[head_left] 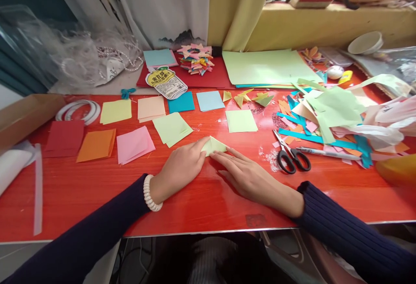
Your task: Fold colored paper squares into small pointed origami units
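A small pale green paper [214, 146], folded to a triangle with its point away from me, lies on the red table [182, 214]. My left hand [183, 162] is closed on its left corner, thumb and fingers pressed together. From the other side, my right hand [245, 171] touches the lower right edge with its fingers stretched out and apart from the thumb. Beyond the fold is a flat green square [242, 121]. A stack of green squares [172, 129] sits to the left, near my left hand. Parts of the folded paper's edges are covered by my fingers.
Pink squares [135, 145], orange squares [96, 145] and other coloured stacks spread leftward. Black-handled scissors [291, 154] and a pen [328, 152] lie right, beside a scrap pile [338, 106]. Small folded pieces [242, 98] and a folded-paper ornament [196, 59] are farther back.
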A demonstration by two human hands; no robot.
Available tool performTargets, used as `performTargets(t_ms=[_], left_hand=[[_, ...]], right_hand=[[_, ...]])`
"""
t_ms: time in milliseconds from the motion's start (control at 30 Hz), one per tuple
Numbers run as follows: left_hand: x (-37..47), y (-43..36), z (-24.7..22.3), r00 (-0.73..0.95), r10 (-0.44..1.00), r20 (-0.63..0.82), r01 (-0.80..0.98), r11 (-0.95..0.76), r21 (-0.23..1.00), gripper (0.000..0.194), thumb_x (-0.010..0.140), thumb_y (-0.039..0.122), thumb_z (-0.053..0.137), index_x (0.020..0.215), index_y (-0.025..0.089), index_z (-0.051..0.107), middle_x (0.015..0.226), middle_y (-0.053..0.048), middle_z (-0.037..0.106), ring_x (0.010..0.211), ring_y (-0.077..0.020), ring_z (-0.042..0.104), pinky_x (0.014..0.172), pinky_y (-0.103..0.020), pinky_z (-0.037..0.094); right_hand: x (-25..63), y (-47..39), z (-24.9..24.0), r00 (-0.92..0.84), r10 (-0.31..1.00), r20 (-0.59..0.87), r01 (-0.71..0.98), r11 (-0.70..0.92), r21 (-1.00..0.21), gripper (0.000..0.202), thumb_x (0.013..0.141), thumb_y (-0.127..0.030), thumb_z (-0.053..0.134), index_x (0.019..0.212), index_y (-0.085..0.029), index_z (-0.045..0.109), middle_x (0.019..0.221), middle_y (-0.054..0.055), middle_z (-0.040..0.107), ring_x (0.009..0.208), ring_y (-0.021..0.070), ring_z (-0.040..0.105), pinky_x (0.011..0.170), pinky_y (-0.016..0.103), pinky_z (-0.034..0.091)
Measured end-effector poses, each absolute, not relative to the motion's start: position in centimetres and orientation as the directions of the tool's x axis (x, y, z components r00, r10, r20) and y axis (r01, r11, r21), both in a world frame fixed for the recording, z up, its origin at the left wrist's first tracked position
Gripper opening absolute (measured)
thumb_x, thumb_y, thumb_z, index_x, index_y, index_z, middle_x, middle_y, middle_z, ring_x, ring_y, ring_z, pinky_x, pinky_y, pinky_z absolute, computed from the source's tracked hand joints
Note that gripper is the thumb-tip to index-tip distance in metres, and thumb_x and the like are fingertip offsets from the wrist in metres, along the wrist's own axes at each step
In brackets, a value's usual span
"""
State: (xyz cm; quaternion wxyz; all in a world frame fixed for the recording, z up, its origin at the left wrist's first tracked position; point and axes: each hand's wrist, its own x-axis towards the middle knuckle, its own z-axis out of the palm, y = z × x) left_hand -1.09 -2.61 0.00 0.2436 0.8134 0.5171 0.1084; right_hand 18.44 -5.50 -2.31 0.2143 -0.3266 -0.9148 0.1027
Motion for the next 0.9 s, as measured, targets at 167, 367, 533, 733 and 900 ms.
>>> performTargets(t_ms=[167,367,533,733,900], left_hand=[[-1.4,-2.3,0.1,0.440,0.894,-0.083,0.764,-0.324,0.558,0.040,0.091,0.023,0.033,0.129,0.017,0.044,0.127,-0.007,0.055,0.112,-0.0213,0.054,0.093,-0.033,0.043],[-1.5,-2.1,0.9,0.419,0.890,-0.177,0.780,-0.254,0.572,0.042,0.092,0.024,0.034,0.133,0.019,0.040,0.129,-0.004,0.054,0.114,-0.0190,0.053,0.094,-0.030,0.042],[-1.4,-2.1,1.2,0.422,0.888,-0.180,0.787,-0.261,0.559,0.043,0.091,0.025,0.035,0.134,0.018,0.041,0.124,-0.006,0.057,0.109,-0.0203,0.056,0.087,-0.030,0.045],[-1.7,-1.8,1.4,0.418,0.880,-0.224,0.784,-0.225,0.578,0.047,0.090,0.024,0.036,0.136,0.016,0.036,0.105,-0.007,0.067,0.094,-0.0197,0.062,0.083,-0.031,0.046],[-2.0,-1.4,1.0,0.466,0.857,-0.219,0.757,-0.259,0.600,0.049,0.090,0.022,0.032,0.139,0.016,0.032,0.120,-0.008,0.059,0.104,-0.0193,0.058,0.086,-0.030,0.045]], right_hand=[[18.3,-5.2,-2.2,-0.717,0.638,0.281,0.577,0.770,-0.273,0.044,0.092,-0.019,0.038,0.135,-0.008,0.035,0.133,0.012,0.050,0.131,0.0231,0.035,0.112,0.048,0.025],[18.3,-5.1,-2.2,-0.740,0.623,0.252,0.586,0.782,-0.214,0.044,0.094,-0.026,0.038,0.134,-0.008,0.039,0.135,0.009,0.047,0.130,0.0230,0.035,0.112,0.045,0.025],[18.4,-5.1,-1.9,-0.751,0.617,0.236,0.593,0.787,-0.174,0.044,0.094,-0.026,0.037,0.135,-0.008,0.037,0.136,0.009,0.046,0.133,0.0224,0.031,0.113,0.046,0.021],[18.5,-5.0,-1.8,-0.758,0.625,0.187,0.604,0.780,-0.161,0.046,0.095,-0.029,0.036,0.137,-0.009,0.036,0.140,0.007,0.041,0.136,0.0246,0.022,0.114,0.049,0.016],[18.5,-5.1,-1.7,-0.786,0.593,0.172,0.568,0.804,-0.176,0.047,0.095,-0.029,0.034,0.138,-0.010,0.034,0.143,0.009,0.035,0.136,0.0213,0.024,0.112,0.044,0.023]])
